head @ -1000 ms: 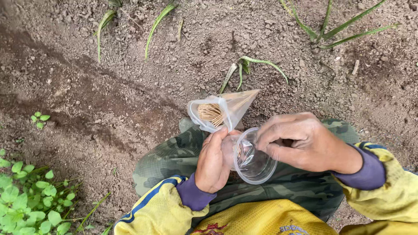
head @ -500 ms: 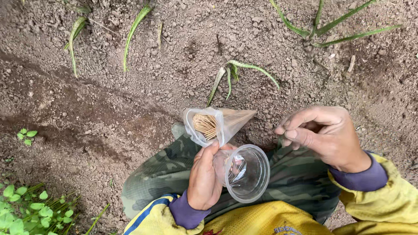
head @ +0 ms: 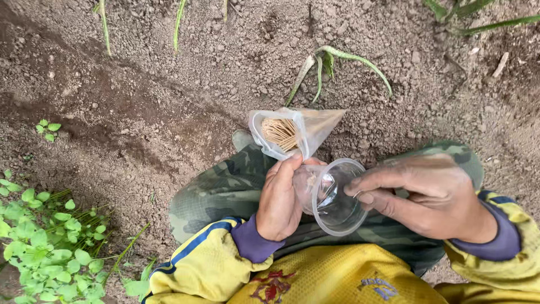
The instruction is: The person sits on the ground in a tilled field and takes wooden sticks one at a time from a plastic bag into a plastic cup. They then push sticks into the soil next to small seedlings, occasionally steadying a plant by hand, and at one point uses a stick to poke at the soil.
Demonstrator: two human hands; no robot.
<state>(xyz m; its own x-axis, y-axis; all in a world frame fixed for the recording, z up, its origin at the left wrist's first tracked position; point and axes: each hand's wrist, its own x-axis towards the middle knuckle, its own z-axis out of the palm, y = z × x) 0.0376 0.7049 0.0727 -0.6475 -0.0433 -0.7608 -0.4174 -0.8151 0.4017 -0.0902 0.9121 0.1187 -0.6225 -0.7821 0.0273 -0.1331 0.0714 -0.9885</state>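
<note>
Two bare hands are busy over brown, crumbly soil (head: 140,112). The left hand (head: 279,200) is curled around two things at once: a clear round plastic cup (head: 334,197) and a clear plastic bag with a bundle of thin tan sticks inside (head: 287,132). The cup is tipped on its side, so its open mouth faces the right hand. The bag sticks up above the cup, just past the left thumb, and the ends of the sticks show at its open top.

The right hand (head: 433,197) is at the rim of the cup. Its fingers (head: 371,183) are close together and pinched narrow, with the tips touching the edge of the cup. Whether something tiny sits between those fingertips cannot be told.

Both arms wear yellow sleeves with purple cuffs (head: 495,239). Under the hands are knees in green camouflage trousers (head: 225,191).

On the soil past the bag lies a small wilted green seedling with long leaves (head: 332,62). Some leafy green weeds (head: 50,247) grow at the lower left, well apart from the hands.
</note>
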